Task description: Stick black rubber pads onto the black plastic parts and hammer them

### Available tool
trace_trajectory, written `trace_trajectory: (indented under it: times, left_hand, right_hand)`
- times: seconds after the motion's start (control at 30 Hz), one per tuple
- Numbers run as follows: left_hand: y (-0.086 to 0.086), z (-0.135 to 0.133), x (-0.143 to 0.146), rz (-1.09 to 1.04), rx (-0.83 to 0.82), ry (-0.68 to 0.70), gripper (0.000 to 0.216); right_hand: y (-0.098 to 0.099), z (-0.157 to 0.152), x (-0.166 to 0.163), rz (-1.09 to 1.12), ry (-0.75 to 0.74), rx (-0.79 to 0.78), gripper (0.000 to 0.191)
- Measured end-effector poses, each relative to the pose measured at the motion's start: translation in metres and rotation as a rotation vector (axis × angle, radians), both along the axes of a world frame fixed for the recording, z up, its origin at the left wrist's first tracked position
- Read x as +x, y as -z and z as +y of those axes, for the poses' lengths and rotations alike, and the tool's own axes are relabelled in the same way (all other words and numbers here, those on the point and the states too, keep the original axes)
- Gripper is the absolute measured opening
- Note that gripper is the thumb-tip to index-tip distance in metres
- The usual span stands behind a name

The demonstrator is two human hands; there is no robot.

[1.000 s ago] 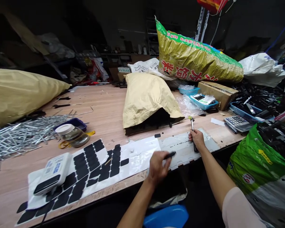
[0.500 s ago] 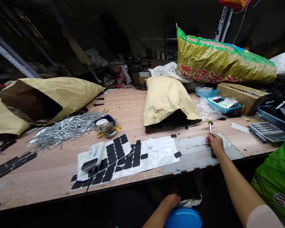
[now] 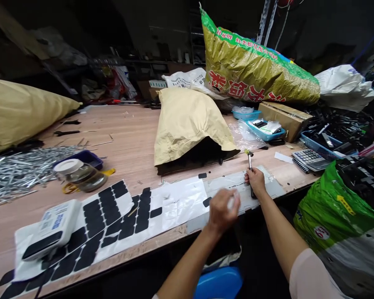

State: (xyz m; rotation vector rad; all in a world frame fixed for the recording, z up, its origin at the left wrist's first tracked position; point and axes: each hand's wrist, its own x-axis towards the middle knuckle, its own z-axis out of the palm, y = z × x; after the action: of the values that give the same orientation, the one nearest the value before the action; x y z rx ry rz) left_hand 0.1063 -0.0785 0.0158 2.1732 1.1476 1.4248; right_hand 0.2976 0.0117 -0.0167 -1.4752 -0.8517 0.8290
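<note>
My right hand (image 3: pixel 254 181) is closed around the black handle of a small hammer-like tool (image 3: pixel 249 160), which rests on a grey flat plate (image 3: pixel 269 187) at the table's front edge. Over the plate's left part, my left hand (image 3: pixel 222 211) hovers with its fingers pinched on something small and pale, too blurred to name. A black pad (image 3: pixel 206 202) lies just left of that hand, where the white backing sheet (image 3: pixel 180 197) meets the plate. A smaller black pad (image 3: pixel 202 175) lies farther back.
Rows of black pads (image 3: pixel 112 207) and a white device (image 3: pixel 51 226) lie on the sheet's left end. Behind are a glass jar (image 3: pixel 77 172), metal pins (image 3: pixel 12 170), a tan bag (image 3: pixel 187 120), a big sack (image 3: pixel 252 70), blue trays (image 3: pixel 263 132) and a calculator (image 3: pixel 310 160). A green bag (image 3: pixel 330 216) stands to the right.
My left hand, which held a black pad a second ago and then dropped below the table edge, is raised over the plate again. The pad lies by the sheet. My right hand stays.
</note>
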Motion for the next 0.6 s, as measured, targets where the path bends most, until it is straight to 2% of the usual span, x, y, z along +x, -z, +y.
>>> trace_trajectory:
  times: [0.07,0.13,0.2,0.27,0.33,0.43,0.6]
  left_hand:
    - [-0.014,0.057,0.009,-0.036,-0.166,-0.286,0.016]
    - [-0.018,0.108,0.018,0.005,-0.322,-0.456,0.018]
    - [-0.015,0.147,0.025,0.088,-0.483,-0.513,0.03]
    - [-0.009,0.169,0.03,0.185,-0.615,-0.499,0.04]
    - [-0.004,0.179,0.032,0.269,-0.682,-0.472,0.04]
    - [-0.002,0.177,0.026,0.339,-0.688,-0.472,0.024]
    - [0.001,0.139,-0.011,0.33,-0.604,-0.457,0.016]
  right_hand:
    - [0.0,0.0,-0.001,0.012,-0.001,-0.01,0.02]
    - [0.001,0.001,-0.001,0.04,-0.001,-0.018,0.02]
    - [0.001,0.002,-0.002,0.06,-0.003,-0.019,0.022]
    - [0.002,0.003,-0.002,0.068,-0.006,-0.02,0.021]
    - [0.002,0.004,-0.002,0.073,0.001,-0.027,0.022]
    - [0.0,0.004,-0.003,0.079,0.007,-0.034,0.022]
    - [-0.006,0.001,-0.005,0.078,0.008,-0.024,0.017]
